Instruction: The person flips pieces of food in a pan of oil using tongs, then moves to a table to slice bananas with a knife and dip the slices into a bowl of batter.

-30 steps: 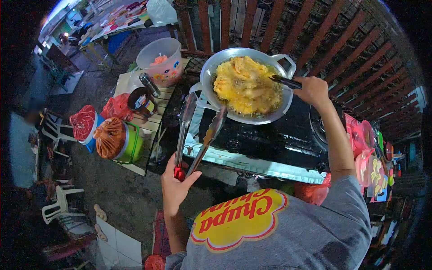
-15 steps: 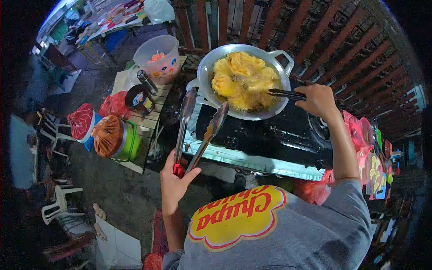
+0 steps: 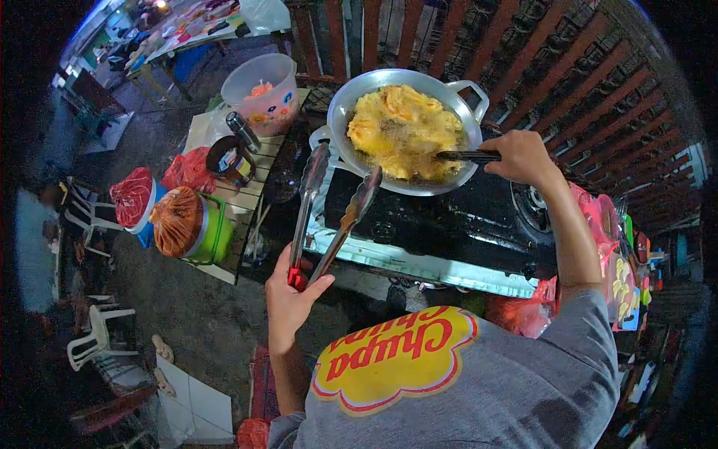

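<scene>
1. Golden food (image 3: 404,135) lies in oil in the silver pan (image 3: 338,123) over the black stove (image 3: 449,221), seen from the head camera.
2. Fingers closed round a dark utensil (image 3: 471,156), the right hand (image 3: 520,156) has brought its tip from higher in the pan to the food's near right side; this suggests another part of the batch is being worked.
3. Unchanged, the left hand (image 3: 290,307) grips metal tongs (image 3: 303,224) by their red end, arms spread, nothing between them.
</scene>
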`<control>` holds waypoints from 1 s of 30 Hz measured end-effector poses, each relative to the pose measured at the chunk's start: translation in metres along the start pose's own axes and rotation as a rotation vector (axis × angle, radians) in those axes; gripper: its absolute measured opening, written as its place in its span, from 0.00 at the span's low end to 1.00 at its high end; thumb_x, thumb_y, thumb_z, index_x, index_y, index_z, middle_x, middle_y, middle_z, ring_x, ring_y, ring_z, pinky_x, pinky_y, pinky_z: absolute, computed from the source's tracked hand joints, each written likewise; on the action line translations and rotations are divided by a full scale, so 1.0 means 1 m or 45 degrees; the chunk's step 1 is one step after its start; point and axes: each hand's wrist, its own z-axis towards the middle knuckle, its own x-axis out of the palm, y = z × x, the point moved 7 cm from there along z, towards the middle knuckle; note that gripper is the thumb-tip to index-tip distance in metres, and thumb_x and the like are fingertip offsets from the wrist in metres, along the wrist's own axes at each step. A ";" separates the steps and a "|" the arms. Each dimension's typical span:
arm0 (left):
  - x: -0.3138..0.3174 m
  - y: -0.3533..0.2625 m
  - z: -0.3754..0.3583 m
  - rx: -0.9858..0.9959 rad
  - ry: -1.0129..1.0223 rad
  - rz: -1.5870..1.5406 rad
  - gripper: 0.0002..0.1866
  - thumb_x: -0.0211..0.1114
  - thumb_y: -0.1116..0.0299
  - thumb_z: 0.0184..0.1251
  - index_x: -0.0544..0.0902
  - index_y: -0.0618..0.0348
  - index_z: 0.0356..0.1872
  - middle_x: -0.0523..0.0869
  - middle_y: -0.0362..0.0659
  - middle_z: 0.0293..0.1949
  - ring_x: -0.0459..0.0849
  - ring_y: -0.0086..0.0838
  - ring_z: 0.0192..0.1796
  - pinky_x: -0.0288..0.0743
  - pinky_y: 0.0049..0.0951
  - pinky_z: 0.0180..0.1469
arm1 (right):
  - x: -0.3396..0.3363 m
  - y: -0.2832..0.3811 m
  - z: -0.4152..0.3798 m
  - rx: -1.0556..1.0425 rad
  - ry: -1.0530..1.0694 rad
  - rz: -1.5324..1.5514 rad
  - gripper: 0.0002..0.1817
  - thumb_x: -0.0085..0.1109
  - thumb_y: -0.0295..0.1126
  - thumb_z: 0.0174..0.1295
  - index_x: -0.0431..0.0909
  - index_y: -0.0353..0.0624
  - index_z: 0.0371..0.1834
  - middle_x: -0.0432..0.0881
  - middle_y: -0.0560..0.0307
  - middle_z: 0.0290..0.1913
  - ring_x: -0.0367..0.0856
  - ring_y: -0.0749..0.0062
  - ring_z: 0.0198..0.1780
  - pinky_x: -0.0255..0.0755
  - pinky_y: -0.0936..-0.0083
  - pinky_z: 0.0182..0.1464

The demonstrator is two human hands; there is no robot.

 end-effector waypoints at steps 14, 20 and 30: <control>-0.005 0.013 -0.001 0.014 -0.039 -0.009 0.36 0.76 0.71 0.44 0.72 0.60 0.58 0.77 0.35 0.31 0.72 0.15 0.28 0.69 0.17 0.31 | 0.002 0.008 0.013 0.043 0.021 -0.060 0.21 0.64 0.47 0.42 0.83 0.60 0.44 0.83 0.50 0.31 0.81 0.54 0.35 0.74 0.61 0.37; -0.004 0.013 -0.001 0.033 -0.028 -0.071 0.36 0.76 0.71 0.44 0.71 0.60 0.58 0.78 0.35 0.31 0.73 0.14 0.29 0.69 0.17 0.31 | -0.001 -0.001 0.025 0.167 0.023 -0.035 0.22 0.63 0.49 0.44 0.82 0.60 0.45 0.83 0.48 0.30 0.82 0.54 0.34 0.75 0.61 0.37; -0.005 0.001 0.001 -0.001 -0.001 -0.104 0.35 0.76 0.72 0.44 0.71 0.62 0.58 0.79 0.36 0.32 0.76 0.16 0.33 0.72 0.18 0.35 | 0.016 0.014 0.033 0.085 0.060 -0.136 0.16 0.60 0.44 0.42 0.84 0.56 0.37 0.83 0.52 0.30 0.83 0.57 0.35 0.76 0.62 0.36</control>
